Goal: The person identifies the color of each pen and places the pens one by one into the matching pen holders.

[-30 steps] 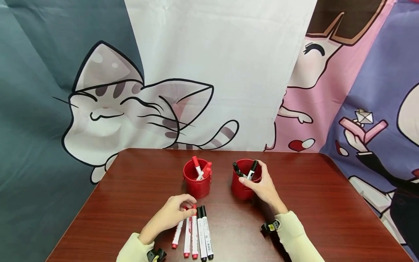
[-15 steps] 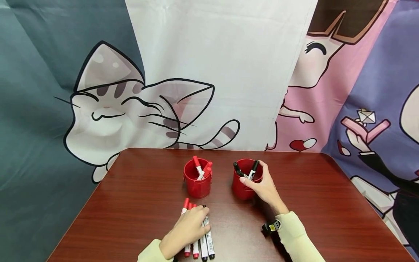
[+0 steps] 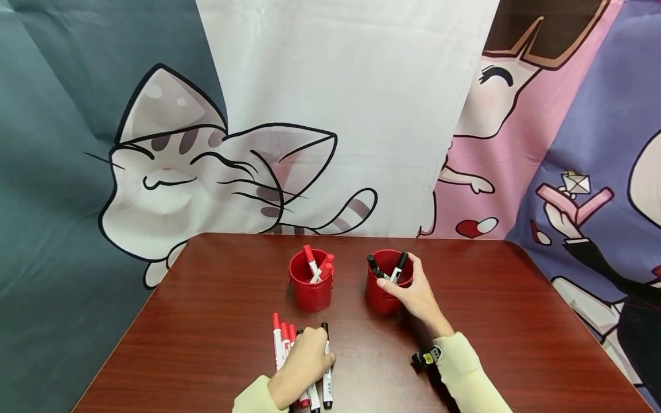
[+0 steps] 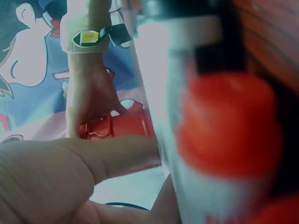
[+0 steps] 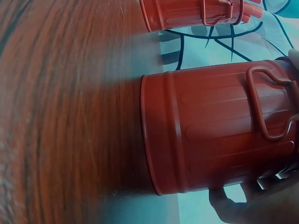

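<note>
Near the table's front, my left hand (image 3: 306,362) bends over a row of whiteboard markers. Its thumb and fingers close on the rightmost black marker (image 3: 327,390); the fingertips are hidden. Beside it lie another black marker (image 3: 314,398) and red-capped markers (image 3: 279,344), partly under the hand. In the left wrist view, the thumb (image 4: 126,156) meets a white marker barrel (image 4: 161,70), and a red marker end (image 4: 229,126) looms close and blurred. My right hand (image 3: 419,292) grips the rim of the right red bucket (image 3: 379,299), thumb in front; this upright bucket holds black markers (image 3: 399,265).
To its left stands a second red bucket (image 3: 312,297) with several red markers (image 3: 311,257) inside. Both buckets are on the brown wooden table (image 3: 206,298). A cartoon-printed cloth (image 3: 330,86) hangs behind the table's far edge.
My left hand has moved right across the markers and down onto the black ones. The red markers have shifted left and the rightmost black marker has turned slightly. The right hand stays on its bucket.
</note>
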Demonstrator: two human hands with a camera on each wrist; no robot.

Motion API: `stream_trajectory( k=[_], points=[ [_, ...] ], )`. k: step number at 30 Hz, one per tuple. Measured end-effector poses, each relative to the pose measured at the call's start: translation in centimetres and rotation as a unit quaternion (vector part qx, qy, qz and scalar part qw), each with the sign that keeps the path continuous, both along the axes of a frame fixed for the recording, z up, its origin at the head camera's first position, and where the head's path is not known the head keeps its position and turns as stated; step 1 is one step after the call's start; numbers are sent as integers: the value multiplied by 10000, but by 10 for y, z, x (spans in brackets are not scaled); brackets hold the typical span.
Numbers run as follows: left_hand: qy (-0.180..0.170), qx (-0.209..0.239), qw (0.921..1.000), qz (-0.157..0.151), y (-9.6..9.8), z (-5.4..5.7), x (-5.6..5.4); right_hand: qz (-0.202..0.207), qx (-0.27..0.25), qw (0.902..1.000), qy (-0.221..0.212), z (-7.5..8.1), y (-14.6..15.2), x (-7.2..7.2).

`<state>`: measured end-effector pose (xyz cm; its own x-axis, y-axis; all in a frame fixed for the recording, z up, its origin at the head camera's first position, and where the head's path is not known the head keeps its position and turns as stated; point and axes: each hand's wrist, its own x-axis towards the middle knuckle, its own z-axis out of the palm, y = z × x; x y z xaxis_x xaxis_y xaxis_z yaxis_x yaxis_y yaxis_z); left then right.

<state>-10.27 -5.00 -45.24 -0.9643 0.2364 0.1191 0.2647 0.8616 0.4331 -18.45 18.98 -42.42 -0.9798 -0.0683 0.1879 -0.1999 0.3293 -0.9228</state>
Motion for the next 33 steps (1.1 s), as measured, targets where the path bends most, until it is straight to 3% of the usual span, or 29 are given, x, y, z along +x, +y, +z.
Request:
stream_trajectory(
  k=[4,20,27,33],
  points=[
    [-170,279,9993,198,3,0,1,-9,-19,10000,34,0,0,1],
    [-681,637,9944,505,7,4,-1,2,36,10000,12,1,0,0],
    [-204,1107,9926,454,5,6,-3,15,-25,10000,18,-1,1,1],
    [338,2049,9778,266,6,4,-5,7,-37,10000,78,0,0,1]
  ],
)
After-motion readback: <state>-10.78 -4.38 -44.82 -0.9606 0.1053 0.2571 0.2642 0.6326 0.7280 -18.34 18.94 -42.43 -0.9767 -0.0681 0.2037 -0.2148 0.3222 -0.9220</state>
